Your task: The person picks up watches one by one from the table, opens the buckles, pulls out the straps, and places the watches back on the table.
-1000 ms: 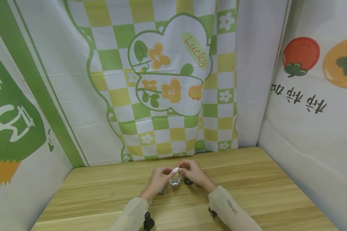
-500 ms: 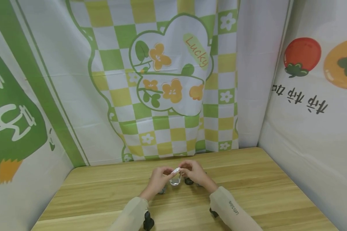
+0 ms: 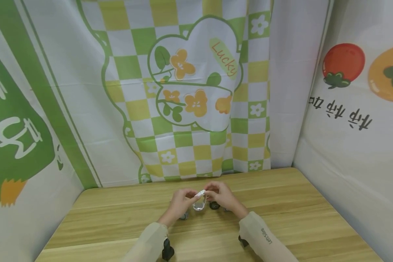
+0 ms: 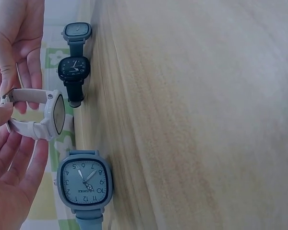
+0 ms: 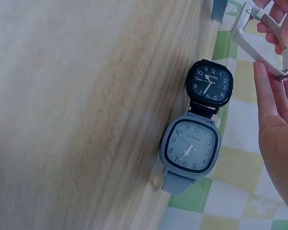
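A white watch (image 4: 59,114) hangs between both hands, its strap closed into a loop and its dial facing away from the fingers. My left hand (image 3: 179,202) pinches the strap near the buckle between thumb and fingers. From the other side my right hand (image 3: 221,196) pinches the same end of the strap. In the right wrist view, the metal buckle (image 5: 284,74) shows at the fingertips. A blue-grey watch (image 4: 85,182) lies on the table below the left hand. Near the right hand lie a black watch (image 5: 210,82) and another blue-grey watch (image 5: 191,146).
The wooden table (image 3: 118,225) reaches back to a checkered curtain (image 3: 180,160). Printed cloth walls stand at both sides, the right one with a red fruit picture (image 3: 344,63). A dark wrist mount (image 3: 167,250) sits at the left sleeve.
Both hands stay at the white watch's strap, with only slight finger movement at the buckle end. The head view has shifted a little. The watches on the table have not moved.
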### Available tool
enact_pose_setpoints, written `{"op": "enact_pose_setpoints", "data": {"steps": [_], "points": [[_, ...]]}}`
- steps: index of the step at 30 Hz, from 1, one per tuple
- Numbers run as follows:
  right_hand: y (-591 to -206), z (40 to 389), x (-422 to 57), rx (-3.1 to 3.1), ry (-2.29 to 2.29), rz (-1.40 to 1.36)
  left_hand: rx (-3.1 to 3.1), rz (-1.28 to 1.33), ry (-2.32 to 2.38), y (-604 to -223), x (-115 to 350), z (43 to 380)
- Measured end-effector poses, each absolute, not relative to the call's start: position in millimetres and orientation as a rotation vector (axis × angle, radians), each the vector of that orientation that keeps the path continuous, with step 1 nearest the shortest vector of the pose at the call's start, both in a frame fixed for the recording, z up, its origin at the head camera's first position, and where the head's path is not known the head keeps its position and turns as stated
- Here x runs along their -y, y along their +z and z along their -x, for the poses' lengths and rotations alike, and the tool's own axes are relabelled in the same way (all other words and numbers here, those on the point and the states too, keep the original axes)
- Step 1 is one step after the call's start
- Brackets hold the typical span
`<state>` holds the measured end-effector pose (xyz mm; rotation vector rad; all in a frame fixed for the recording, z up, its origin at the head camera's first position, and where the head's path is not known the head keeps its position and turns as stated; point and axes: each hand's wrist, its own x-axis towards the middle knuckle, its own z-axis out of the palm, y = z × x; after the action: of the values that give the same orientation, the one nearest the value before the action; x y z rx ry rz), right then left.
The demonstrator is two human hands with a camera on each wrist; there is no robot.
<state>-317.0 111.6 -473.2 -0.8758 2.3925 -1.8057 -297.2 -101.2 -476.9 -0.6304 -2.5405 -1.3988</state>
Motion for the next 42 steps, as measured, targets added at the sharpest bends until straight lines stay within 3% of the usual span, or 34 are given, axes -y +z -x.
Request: {"op": "enact_pose_setpoints", "data": {"steps": [42], "points": [[-467.2, 313.9, -113.6, -2.399, -1.772, 0.904, 2.496, 0.641, -1.42, -478.5, 98.6, 298.9]]}}
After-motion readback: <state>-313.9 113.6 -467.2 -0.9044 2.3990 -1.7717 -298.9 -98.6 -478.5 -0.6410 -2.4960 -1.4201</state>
